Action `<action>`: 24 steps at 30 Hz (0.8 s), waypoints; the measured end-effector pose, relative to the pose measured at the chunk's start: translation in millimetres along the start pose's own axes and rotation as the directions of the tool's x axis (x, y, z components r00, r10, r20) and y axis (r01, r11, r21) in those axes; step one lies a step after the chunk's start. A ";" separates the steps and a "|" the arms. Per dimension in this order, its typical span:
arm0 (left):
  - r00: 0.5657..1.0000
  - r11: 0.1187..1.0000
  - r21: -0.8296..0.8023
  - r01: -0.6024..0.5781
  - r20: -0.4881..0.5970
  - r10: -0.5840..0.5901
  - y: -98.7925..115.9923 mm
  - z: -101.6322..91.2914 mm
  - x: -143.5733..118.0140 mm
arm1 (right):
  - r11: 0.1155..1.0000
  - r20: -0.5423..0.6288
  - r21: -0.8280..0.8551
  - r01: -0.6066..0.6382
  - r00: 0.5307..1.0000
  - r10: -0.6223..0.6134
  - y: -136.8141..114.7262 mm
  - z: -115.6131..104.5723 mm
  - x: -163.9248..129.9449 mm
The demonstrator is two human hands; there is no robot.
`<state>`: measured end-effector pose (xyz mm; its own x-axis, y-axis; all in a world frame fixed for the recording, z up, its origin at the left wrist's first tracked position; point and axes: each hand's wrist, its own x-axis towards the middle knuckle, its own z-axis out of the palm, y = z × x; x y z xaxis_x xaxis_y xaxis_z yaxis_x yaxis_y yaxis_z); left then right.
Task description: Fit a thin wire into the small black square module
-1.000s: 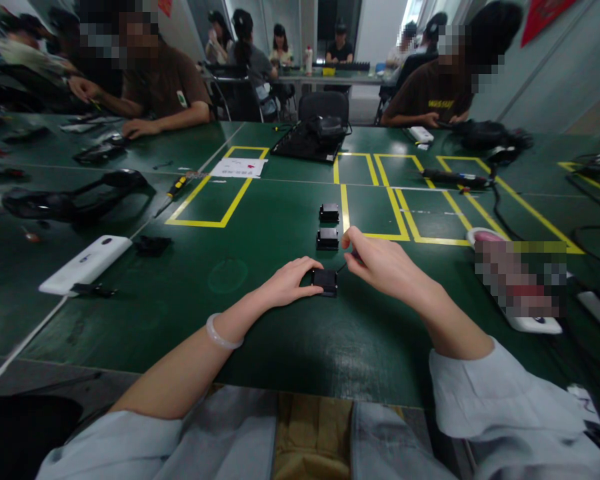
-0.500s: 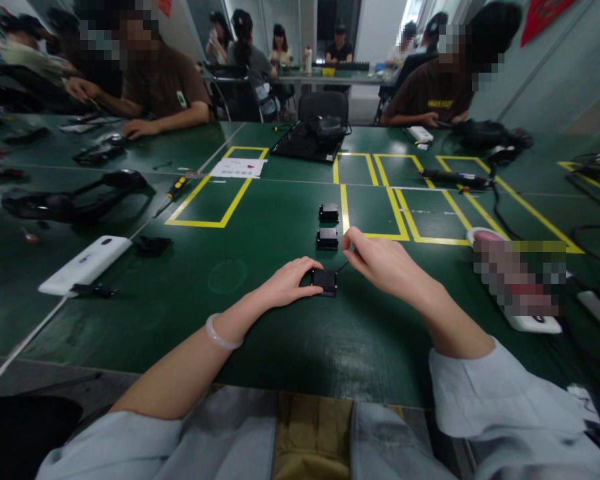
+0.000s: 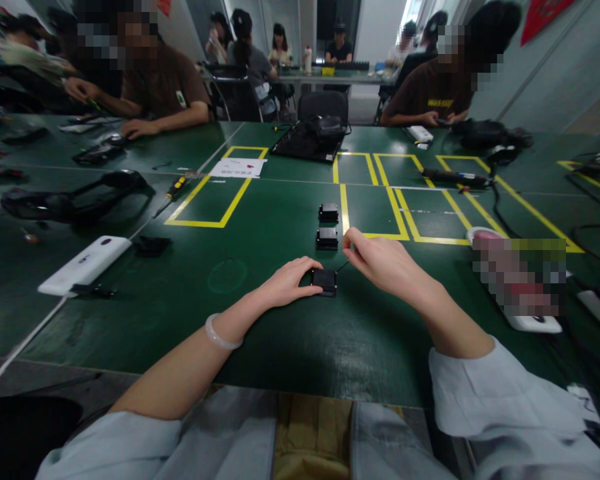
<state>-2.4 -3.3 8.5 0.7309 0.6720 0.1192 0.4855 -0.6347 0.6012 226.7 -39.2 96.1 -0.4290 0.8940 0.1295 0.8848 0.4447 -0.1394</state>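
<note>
A small black box-like part (image 3: 325, 283) lies on the green table in front of me. My left hand (image 3: 294, 280) grips it from the left, with thumb and fingers at its near and far edges. Fingers pinched, my right hand (image 3: 373, 259) holds a thin dark rod-shaped tool (image 3: 343, 266), whose tip meets the part's right side. The tool's upper end is hidden in the fingers, so its exact kind does not show. Two similar black parts, a nearer one (image 3: 327, 238) and a farther one (image 3: 329, 213), stand in line beyond.
Yellow tape rectangles (image 3: 375, 237) mark the table. At left lie a white phone-like device (image 3: 86, 265), a yellow-black screwdriver (image 3: 177, 187) and a black curved frame (image 3: 75, 200). A white device (image 3: 535, 324) and cables lie right. Co-workers sit across the table.
</note>
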 end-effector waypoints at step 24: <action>1.000 1.000 0.006 -0.003 0.000 0.003 -1.3 0.9 0.2 | 0.997 -0.011 0.077 -0.006 1.000 0.007 -1.2 -1.1 -1.1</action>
<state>-2.4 -2.8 7.1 0.7324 0.6701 0.1205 0.4862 -0.6386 0.5965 226.3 -40.8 97.2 -0.4207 0.8965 0.1389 0.8706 0.4420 -0.2159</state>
